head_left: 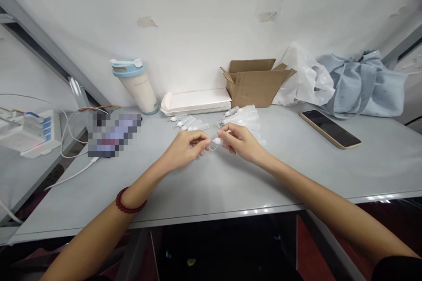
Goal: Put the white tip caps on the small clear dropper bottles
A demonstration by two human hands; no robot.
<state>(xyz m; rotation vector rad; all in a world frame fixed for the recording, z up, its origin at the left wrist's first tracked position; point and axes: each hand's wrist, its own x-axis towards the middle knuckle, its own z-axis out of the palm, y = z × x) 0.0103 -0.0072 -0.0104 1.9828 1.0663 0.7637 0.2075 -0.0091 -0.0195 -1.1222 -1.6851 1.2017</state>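
Near the middle of the grey table (198, 189), my right hand (238, 140) is closed on a small white-tipped bottle (217, 141), whose body is mostly hidden by the fingers. My left hand (191, 147) pinches at the thin tip or cord on the bottle's left side; the exact part is too small to tell. A thin white loop hangs between the two hands. Behind them lie two groups of similar translucent bottles, a smaller one (189, 122) at the left and a larger one (245, 116) at the right.
Along the wall stand a cup (136, 85), a stack of white trays (198, 101), an open cardboard box (255, 88), a plastic bag (306, 79) and a blue cloth bag (365, 85). One phone (330, 128) lies right. A blurred-out device (115, 136), cables and a power strip (33, 131) are left.
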